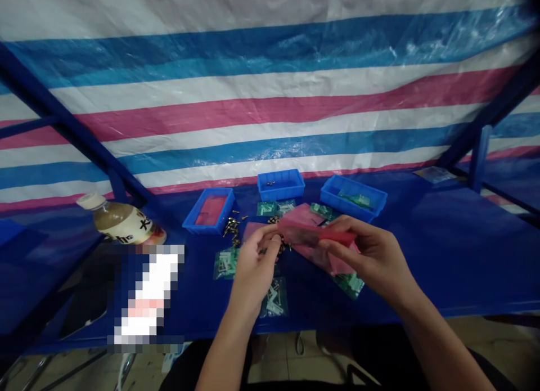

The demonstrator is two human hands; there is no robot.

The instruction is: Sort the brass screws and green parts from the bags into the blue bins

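Observation:
A pink see-through plastic bag (310,235) is stretched between my two hands above the table. My left hand (258,261) pinches its left end between thumb and fingers. At the other end, my right hand (377,253) grips the bag, with thumb below and fingers above. More pink bags (301,215) lie flat just beyond and under it. Small brass-coloured screws (231,228) are heaped on the table, some partly hidden behind my left hand. Around them lie green-tinted bags of white plastic parts (274,298), one near my left wrist.
Three blue trays line the back: one with pink bags (203,230), one with a few small parts (280,194), one with green bags (331,198). A drink bottle (122,222) lies tilted at left on the blue table (442,256), near a blurred-out patch. Striped sheeting (270,109) hangs behind.

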